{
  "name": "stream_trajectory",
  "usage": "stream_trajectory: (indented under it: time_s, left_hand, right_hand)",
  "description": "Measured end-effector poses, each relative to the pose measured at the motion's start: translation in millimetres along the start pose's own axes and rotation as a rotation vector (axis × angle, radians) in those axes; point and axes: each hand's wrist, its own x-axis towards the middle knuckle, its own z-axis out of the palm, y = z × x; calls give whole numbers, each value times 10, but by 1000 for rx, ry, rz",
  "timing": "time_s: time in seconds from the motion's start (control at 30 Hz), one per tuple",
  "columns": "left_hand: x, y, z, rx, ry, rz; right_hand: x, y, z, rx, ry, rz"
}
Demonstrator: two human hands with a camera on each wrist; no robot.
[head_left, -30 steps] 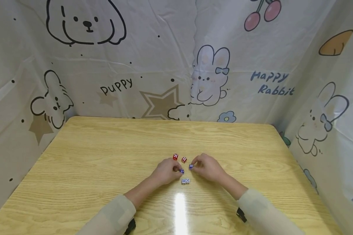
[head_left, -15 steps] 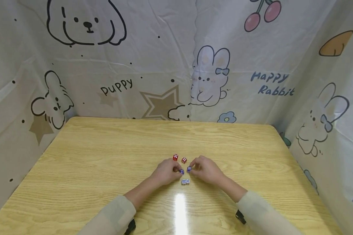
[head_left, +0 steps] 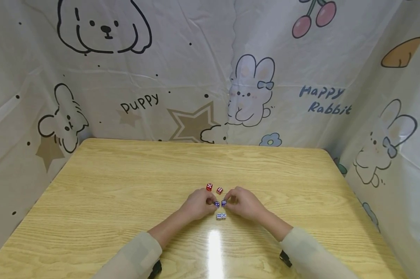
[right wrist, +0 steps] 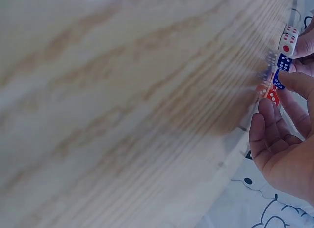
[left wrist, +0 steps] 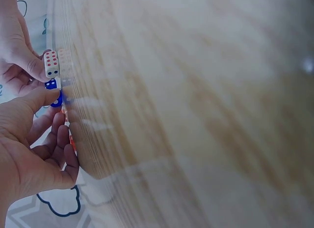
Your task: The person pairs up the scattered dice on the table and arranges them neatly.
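In the head view my left hand pinches a blue die between thumb and fingertips, low on the table. Facing it, my right hand pinches a second blue die. A narrow gap parts the two blue dice. Two white dice sit side by side just nearer to me. Beyond the blue pair are a red die by my left fingers and another red die to its right. The left wrist view shows the thumb and finger on the blue die, partly hiding it.
The light wooden table reflects a bright streak of light near its front. A patterned cloth hangs behind it and along both sides. Black straps show under the sleeves.
My right hand has moved left and slightly nearer to me with its blue die, closing most of the distance to the other blue die. The left hand stays put.
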Motion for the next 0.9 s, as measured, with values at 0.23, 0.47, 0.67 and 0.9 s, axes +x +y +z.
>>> stream_trajectory:
  time_s: [0.23,0.47,0.67,0.9]
  left_hand:
    - [1,5,5,-1,-1,-12]
    - [6,4,17,-2,2,-13]
    - [8,-6,25,3,8,-8]
    - [16,-3,32,-4,13,-2]
  right_hand:
    - [-9,-32,3,7,-2,-3]
    - [0,-39,17,7,-3,-14]
    - [0,-27,25,7,-1,-29]
    - [-15,-34,18,-8,9,-57]
